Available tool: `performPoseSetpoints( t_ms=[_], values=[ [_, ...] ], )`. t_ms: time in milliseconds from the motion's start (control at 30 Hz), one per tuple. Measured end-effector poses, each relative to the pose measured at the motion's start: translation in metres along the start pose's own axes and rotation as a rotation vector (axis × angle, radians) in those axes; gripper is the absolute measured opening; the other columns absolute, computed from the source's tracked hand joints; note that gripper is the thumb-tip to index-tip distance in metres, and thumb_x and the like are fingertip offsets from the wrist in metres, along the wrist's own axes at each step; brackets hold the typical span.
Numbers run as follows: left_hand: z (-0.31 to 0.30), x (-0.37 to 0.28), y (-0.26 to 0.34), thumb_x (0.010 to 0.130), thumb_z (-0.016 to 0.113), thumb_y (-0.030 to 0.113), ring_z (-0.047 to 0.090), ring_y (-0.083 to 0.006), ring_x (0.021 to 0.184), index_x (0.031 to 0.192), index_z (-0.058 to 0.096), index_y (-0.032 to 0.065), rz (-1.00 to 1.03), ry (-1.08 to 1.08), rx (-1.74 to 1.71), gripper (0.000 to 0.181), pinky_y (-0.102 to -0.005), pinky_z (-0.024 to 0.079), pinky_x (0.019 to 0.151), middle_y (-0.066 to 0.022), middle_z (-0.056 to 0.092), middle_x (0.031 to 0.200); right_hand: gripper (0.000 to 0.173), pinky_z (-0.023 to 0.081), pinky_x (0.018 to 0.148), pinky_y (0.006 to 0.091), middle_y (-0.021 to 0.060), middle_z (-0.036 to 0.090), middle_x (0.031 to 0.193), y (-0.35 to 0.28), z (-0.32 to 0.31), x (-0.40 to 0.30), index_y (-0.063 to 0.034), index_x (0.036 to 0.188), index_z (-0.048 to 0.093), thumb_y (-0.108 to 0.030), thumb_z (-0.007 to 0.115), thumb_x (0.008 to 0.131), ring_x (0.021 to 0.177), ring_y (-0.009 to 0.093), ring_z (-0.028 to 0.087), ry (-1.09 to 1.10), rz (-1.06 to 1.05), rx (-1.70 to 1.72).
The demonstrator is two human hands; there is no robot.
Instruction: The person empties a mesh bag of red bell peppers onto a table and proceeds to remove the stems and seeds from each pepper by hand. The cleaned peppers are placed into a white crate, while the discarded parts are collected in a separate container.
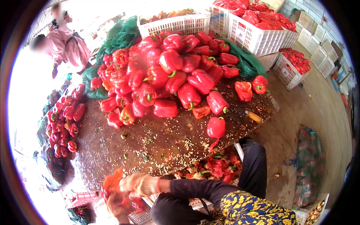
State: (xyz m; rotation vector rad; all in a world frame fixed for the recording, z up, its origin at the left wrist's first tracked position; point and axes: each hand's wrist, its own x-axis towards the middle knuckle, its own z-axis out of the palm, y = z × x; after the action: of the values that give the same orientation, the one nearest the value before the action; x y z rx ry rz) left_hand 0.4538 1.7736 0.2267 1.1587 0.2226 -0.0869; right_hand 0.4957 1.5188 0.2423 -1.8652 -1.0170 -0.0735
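Observation:
My right hand, in a pale work glove, reaches across to the table's near left edge. Its fingers close on an orange-red bell pepper. Just below, my left hand is gloved too and blurred; whether it grips the pepper is unclear. A large heap of red bell peppers covers the far part of the brown table, partly on green netting. One pepper lies apart near the front edge. A knife with a wooden handle lies at the right.
Scraps of pepper fill a container below the table edge, near my knees. White crates of peppers stand behind. A full mesh sack is on the floor at right. Another pepper pile lies left. Two people are at the far left.

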Motion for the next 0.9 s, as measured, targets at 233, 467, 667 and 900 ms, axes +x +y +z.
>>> performPoseSetpoints(
  t_ms=[233, 467, 667, 900],
  values=[
    [-0.100, -0.021, -0.052, 0.077, 0.063, -0.003, 0.063, -0.0160, 0.077, 0.107, 0.060, -0.0005, 0.015, 0.411, 0.818, 0.030, -0.0275, 0.052, 0.063, -0.0055, 0.065, 0.092, 0.046, 0.046, 0.058, 0.0497, 0.0118, 0.059, 0.082, 0.100, -0.181, -0.155, -0.0072, 0.088, 0.063, -0.053, 0.062, 0.083, 0.067, 0.033, 0.060, 0.223, 0.997, -1.199],
    [0.065, 0.081, -0.089, 0.082, 0.072, -0.002, 0.063, -0.0190, 0.090, 0.130, 0.055, 0.0062, 0.381, 0.201, 0.868, 0.052, -0.0312, 0.054, 0.081, -0.0103, 0.059, 0.116, 0.017, 0.052, 0.056, 0.0485, 0.0177, 0.064, 0.069, 0.173, -0.185, -0.174, -0.0060, 0.085, 0.065, -0.016, 0.052, 0.082, 0.064, 0.037, 0.066, 0.404, 1.060, -1.155],
    [0.194, 0.082, -0.087, 0.066, 0.078, -0.009, 0.037, -0.0318, 0.133, 0.156, 0.017, 0.0159, -0.145, -0.496, 0.216, 0.111, -0.0405, 0.054, 0.092, -0.0178, 0.028, 0.152, 0.014, 0.053, 0.069, 0.0401, 0.0125, 0.070, 0.090, 0.075, -0.131, -0.101, -0.0176, 0.098, 0.071, -0.024, 0.065, 0.086, 0.082, 0.032, 0.068, 0.236, 0.910, -0.459],
    [0.110, 0.064, -0.029, 0.069, 0.080, -0.005, 0.066, -0.0192, 0.088, 0.120, 0.059, 0.0061, -0.222, -0.126, 0.402, 0.057, -0.0311, 0.057, 0.070, -0.0100, 0.069, 0.102, 0.036, 0.047, 0.088, 0.0285, 0.0076, 0.065, 0.110, 0.055, -0.042, -0.021, -0.0018, 0.126, 0.059, -0.016, 0.062, 0.093, 0.102, 0.015, 0.059, 0.001, 0.548, 0.599]
  ],
)
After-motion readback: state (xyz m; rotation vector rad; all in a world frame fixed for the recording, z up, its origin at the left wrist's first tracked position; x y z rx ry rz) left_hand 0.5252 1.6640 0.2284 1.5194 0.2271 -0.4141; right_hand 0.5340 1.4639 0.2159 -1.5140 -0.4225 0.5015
